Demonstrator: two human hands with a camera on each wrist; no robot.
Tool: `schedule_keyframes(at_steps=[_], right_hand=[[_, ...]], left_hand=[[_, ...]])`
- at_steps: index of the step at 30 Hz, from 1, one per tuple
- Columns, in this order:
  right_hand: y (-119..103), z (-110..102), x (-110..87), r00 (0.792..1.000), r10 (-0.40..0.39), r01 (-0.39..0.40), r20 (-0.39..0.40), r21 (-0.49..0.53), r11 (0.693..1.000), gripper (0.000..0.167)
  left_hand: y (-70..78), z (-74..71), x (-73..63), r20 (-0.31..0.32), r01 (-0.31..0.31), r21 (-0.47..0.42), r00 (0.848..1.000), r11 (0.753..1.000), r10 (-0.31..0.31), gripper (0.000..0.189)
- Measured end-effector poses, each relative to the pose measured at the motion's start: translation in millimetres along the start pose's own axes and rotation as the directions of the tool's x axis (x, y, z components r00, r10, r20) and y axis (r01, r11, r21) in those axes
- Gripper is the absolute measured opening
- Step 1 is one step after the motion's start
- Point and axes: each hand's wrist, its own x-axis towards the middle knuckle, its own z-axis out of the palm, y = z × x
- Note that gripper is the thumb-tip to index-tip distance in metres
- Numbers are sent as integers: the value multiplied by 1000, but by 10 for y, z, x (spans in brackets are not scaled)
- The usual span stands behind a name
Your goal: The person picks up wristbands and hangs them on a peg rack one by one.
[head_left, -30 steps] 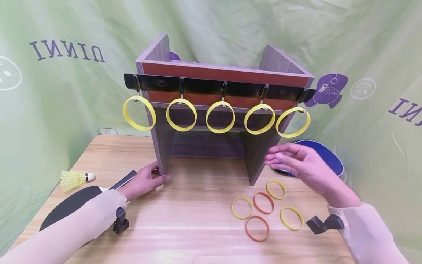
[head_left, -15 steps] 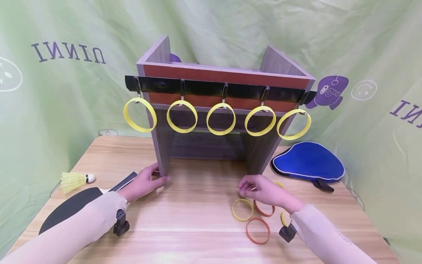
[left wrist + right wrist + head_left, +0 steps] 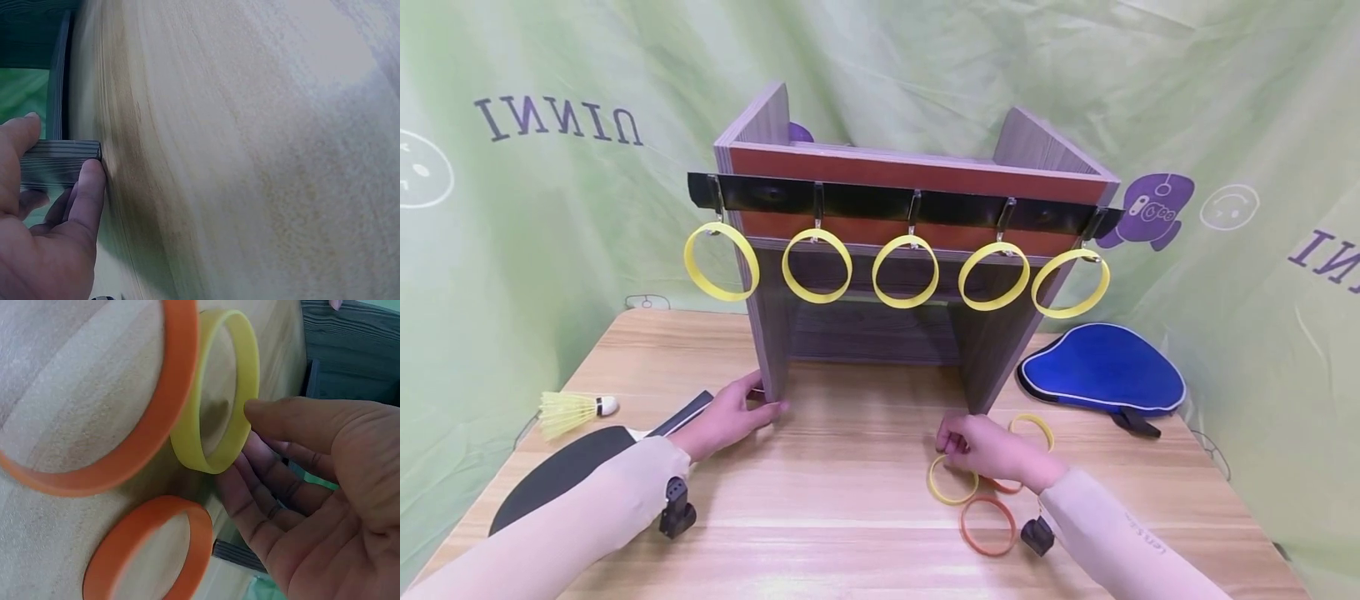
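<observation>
My left hand point(image 3: 730, 421) grips the foot of the left side panel point(image 3: 765, 325) of a grey wood-grain shelf, thumb and fingers on either side of it in the left wrist view. Low by the table, my right hand point(image 3: 992, 450) pinches the edge of a yellow wristband point(image 3: 187, 444) between thumb and fingers. In the right wrist view this band is tilted up on its edge. An orange wristband point(image 3: 1000, 553) lies nearer the front. Another orange wristband point(image 3: 1003, 487) is partly covered by the right hand, and a second yellow wristband point(image 3: 1030, 417) lies behind the wrist.
Several yellow rings point(image 3: 904, 305) hang from hooks on a black strip point(image 3: 865, 200) across the shelf front. A blue paddle case point(image 3: 1105, 367) lies at right. A black table tennis paddle point(image 3: 561, 471) and a yellow shuttlecock point(image 3: 568, 412) lie at left.
My right hand has come from beside the blue case leftward and down to the loose wristbands, and its fingers have closed on a yellow one. The left hand stays at the panel.
</observation>
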Motion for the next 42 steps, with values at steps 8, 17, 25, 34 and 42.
schedule_keyframes(at_steps=[8, 17, 25, 34, 42], right_hand=[[-13, 46, 9, 1000, -29, 28, -10, -69, 997, 9], [-33, 69, 36, 995, -63, 61, -77, -29, 998, 6], [-118, 131, 89, 997, -66, 72, -38, 191, 979, 7], [-426, 117, 237, 997, -79, 62, 26, 412, 909, 19], [-917, -17, 451, 990, -137, 129, -23, 515, 848, 21]], left_hand=[[-14, 7, 6, 10, 16, -2, 1000, 1000, -16, 58], [-12, 14, -9, 5, -3, 6, 1000, 1000, 3, 57], [-22, 22, -8, 0, 1, 1, 1000, 1000, -1, 58], [-31, 6, -6, -1, -1, 4, 1000, 1000, 1, 57], [-45, 11, 4, -11, -11, 1, 1000, 1000, 11, 54]])
